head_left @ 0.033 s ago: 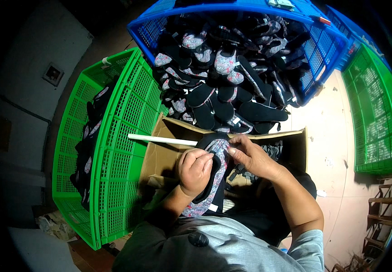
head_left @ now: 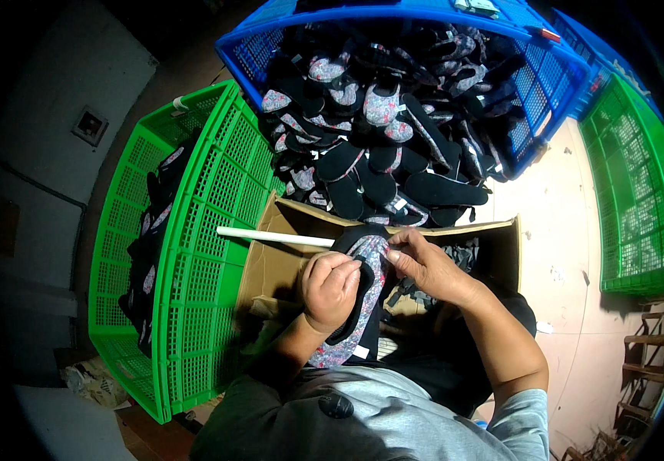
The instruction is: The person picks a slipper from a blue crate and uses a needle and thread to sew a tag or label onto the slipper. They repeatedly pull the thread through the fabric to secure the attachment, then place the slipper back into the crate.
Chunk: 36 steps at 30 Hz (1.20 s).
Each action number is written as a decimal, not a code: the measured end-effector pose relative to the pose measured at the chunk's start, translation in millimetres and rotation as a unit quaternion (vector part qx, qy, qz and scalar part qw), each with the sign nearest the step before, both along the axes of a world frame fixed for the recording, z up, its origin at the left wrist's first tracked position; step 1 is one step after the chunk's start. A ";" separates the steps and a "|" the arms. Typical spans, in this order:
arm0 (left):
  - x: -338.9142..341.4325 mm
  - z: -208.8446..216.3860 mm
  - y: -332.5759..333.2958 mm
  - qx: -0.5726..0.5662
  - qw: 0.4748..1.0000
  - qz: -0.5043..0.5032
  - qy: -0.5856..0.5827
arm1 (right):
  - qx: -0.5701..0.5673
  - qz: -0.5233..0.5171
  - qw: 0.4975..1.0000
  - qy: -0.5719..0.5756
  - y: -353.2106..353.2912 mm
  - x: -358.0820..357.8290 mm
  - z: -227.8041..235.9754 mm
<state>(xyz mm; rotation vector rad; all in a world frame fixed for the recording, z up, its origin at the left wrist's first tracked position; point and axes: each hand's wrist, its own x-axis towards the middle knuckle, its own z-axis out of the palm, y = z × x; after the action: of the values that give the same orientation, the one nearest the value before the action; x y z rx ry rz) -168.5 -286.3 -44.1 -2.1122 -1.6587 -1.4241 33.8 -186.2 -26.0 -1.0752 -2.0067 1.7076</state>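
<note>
Between my hands is a slipper [head_left: 352,349] with a grey and pink floral upper, a dark lining and a small white tag near my shirt. My left hand [head_left: 330,292] is closed, its thumb and fingers pinched at the rim of the slipper's opening. On the other side my right hand [head_left: 433,269] pinches the floral fabric close to the slipper's far end. What lies between the fingertips is too small to make out. A white rod [head_left: 274,237] sticks out leftward from beside the slipper; its right end is hidden.
An open cardboard box [head_left: 493,238] holding dark scraps stands beneath my hands. Ahead, a blue crate [head_left: 551,92] spills over with black and floral slippers [head_left: 382,104]. A green crate [head_left: 209,192] with more slippers stands at left, another green crate [head_left: 631,200] at right.
</note>
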 end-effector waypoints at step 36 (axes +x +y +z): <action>8.1 -0.2 6.6 0.030 0.996 -0.055 0.061 | 0.207 0.100 0.971 -0.070 -5.6 2.0 13.4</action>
<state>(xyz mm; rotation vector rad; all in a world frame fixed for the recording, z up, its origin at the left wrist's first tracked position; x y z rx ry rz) -160.4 -279.8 -44.3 -2.2398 -1.4585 -1.3258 35.8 -191.7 -12.5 -0.8932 -2.4884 1.2338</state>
